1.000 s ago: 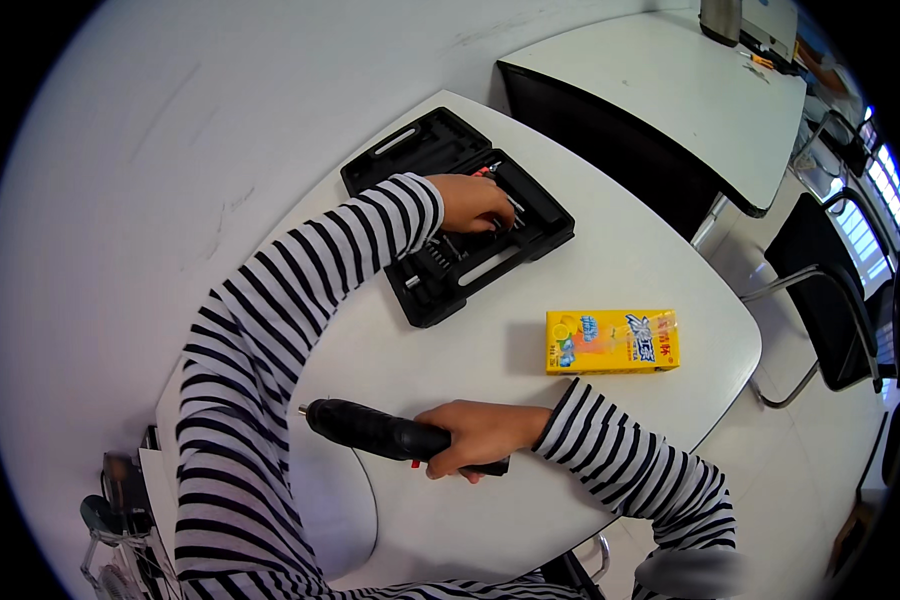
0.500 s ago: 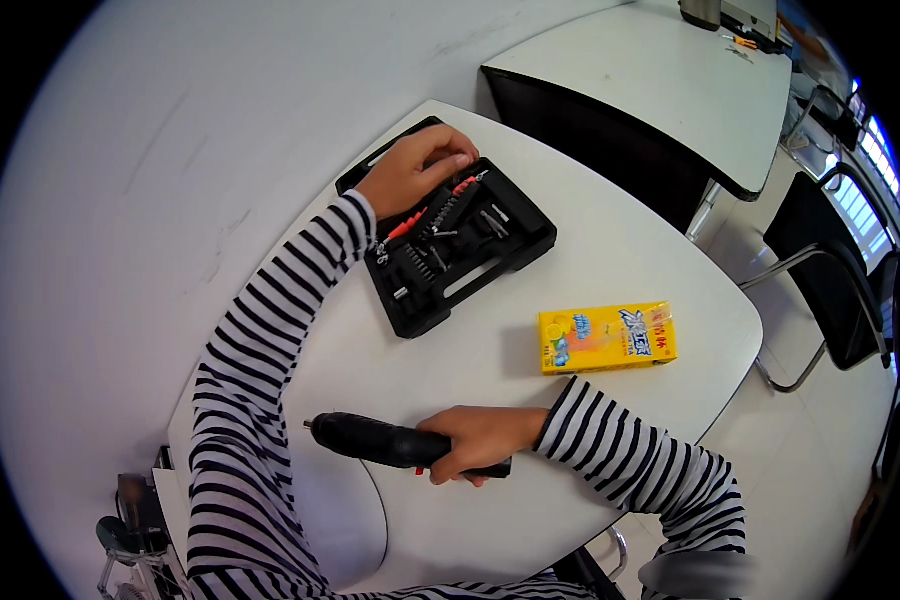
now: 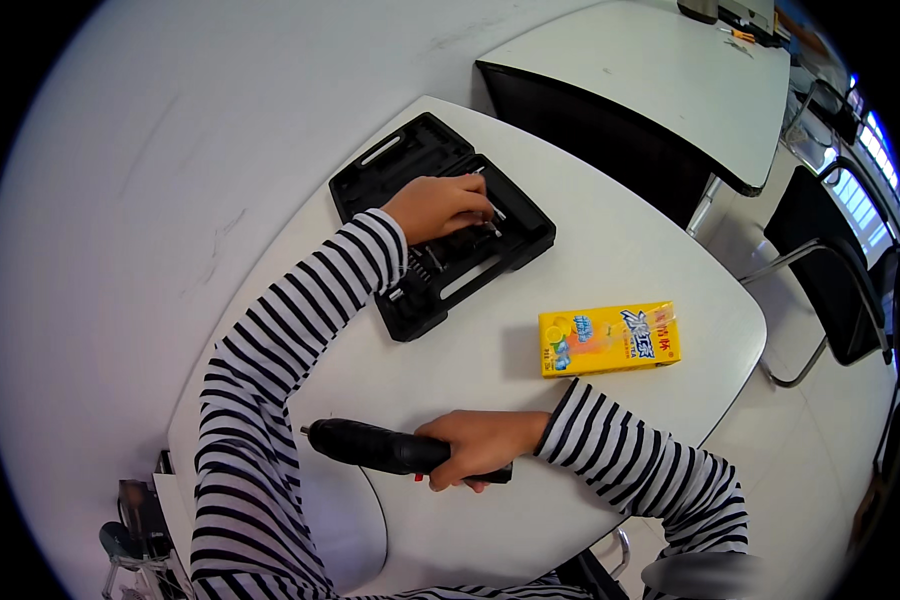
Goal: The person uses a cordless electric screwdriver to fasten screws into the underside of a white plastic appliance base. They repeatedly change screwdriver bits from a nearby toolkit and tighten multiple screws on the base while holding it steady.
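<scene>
My right hand [image 3: 482, 445] is wrapped round the handle of a black cordless screwdriver [image 3: 375, 445], whose metal tip points left above the white table [image 3: 470, 375]. A black tool case [image 3: 519, 257] lies opened out farther off, with metal bits and sockets in its tray. Over that tray, my left hand [image 3: 440, 207] reaches in with its fingers bent down and drawn together among the small metal pieces. What the fingertips pinch, if anything, is too small to tell. The hand and sleeve cover much of the tray.
A yellow drink carton [image 3: 610, 338] lies on the table right of the case. Along the left runs a white wall [image 3: 150, 250]. Another white table [image 3: 650, 80] stands beyond, and a black chair [image 3: 820, 260] with metal arms is at the right.
My left hand has moved from above the case's hinge side down and right into the tray, its fingers now lowered among the bits. The right hand with the screwdriver stays nearly still.
</scene>
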`<state>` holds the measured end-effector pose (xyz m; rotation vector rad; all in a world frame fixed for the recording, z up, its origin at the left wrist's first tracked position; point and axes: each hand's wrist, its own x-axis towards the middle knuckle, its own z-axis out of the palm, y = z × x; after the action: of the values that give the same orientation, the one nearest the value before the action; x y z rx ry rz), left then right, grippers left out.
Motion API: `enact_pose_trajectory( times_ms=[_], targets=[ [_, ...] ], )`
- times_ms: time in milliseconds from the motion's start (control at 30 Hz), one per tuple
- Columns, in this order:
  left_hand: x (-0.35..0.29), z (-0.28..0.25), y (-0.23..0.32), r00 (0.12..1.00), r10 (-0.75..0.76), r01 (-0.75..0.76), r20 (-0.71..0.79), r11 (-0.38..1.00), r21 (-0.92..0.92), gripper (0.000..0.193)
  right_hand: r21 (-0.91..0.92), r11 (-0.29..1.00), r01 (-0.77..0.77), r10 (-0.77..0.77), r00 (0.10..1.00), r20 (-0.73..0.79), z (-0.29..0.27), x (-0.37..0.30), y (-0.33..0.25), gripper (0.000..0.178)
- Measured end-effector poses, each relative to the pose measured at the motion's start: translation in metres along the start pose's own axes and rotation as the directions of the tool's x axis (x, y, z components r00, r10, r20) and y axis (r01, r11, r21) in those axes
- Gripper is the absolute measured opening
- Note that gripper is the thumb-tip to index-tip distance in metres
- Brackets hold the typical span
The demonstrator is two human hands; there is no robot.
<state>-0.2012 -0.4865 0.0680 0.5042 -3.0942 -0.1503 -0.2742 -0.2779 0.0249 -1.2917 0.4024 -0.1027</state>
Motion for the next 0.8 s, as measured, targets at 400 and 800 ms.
enact_pose_trajectory(
  times_ms=[400,800],
  targets=[
    [-0.017,0.005,0.000,0.996,-0.039,0.024,0.078,0.984,0.175,0.027,-0.008,1.000,0.001,-0.001,1.000,0.002,-0.002,0.000,0.002,0.026],
    [-0.035,0.010,0.002,0.976,-0.193,0.196,0.097,0.981,-0.015,0.054,-0.026,1.000,-0.013,0.013,1.000,0.001,0.000,0.001,0.001,0.026]
  ],
)
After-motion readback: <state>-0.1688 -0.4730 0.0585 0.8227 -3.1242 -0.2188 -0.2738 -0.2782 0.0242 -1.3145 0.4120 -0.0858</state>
